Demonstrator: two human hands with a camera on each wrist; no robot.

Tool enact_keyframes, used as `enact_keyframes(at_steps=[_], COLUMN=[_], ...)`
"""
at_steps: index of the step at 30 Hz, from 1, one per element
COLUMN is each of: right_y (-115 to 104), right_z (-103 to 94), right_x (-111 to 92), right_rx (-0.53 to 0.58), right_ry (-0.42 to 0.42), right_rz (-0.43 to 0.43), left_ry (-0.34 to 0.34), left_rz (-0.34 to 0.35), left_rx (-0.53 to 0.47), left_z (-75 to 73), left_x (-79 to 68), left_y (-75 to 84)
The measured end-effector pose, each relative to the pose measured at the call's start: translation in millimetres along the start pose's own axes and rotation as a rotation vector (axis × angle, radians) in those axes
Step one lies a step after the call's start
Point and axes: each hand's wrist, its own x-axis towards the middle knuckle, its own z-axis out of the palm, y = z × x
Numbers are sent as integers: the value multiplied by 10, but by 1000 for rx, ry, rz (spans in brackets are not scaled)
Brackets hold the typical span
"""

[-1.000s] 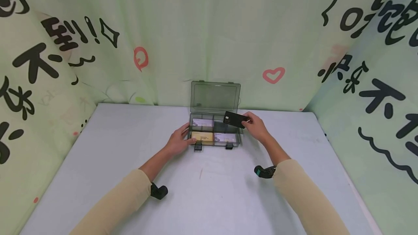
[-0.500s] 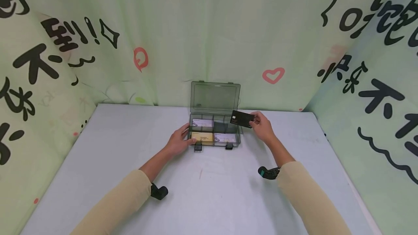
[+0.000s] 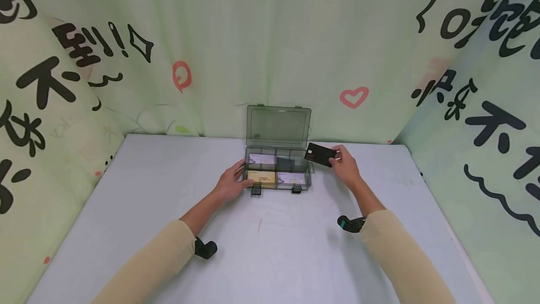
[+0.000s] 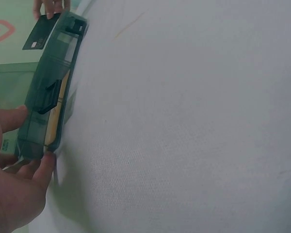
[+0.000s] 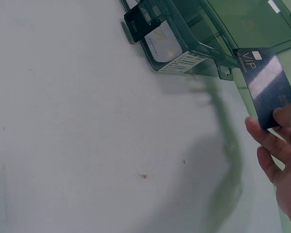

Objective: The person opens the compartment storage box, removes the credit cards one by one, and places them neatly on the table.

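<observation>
A translucent grey-green compartment box (image 3: 276, 186) stands at the back of the table with its lid (image 3: 278, 125) raised. Yellow cards (image 3: 260, 178) fill its front left compartment. Purple-white cards (image 3: 290, 178) lie front right, and more pale cards (image 3: 261, 159) back left. Something dark grey (image 3: 285, 163) sits back right. My left hand (image 3: 229, 184) grips the box's left front corner, thumb on the front wall in the left wrist view. My right hand (image 3: 345, 168) pinches a black VIP card (image 5: 262, 80) by one end, in the air beside the box's right back corner.
Two dark latches (image 3: 256, 191) hang at the box's front edge. A white cloth covers the table (image 3: 270, 252). Pale green curtains (image 3: 219, 50) with black writing and red hearts rise behind and at both sides, with the lid close to the back one.
The right hand has moved right with the black card, from over the back right compartment to just outside the box. Left hand and box have stayed in place.
</observation>
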Motion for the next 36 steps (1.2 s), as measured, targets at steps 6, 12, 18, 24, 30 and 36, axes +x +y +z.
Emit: enact_keyframes(at_steps=[6,12,18,24,30,36], right_y=[82,146,173,182,210,221], right_z=[-40,-63,-92,-94,-46,11], right_x=[1,-4,-17,1,32,9], right_rx=[15,-13,-34,-38,-73,-133], right_ry=[6,21,38,48,37,14], right_rz=[24,54,41,37,53,64], left_ry=[-1,5,4,5,5,2], left_rz=[-3,-8,-12,-14,-10,0], left_rx=[0,9,10,23,23,18], left_z=[-3,-1,-3,-12,-19,-10], left_x=[0,10,9,1,7,19], left_y=[-2,5,10,19,5,-22])
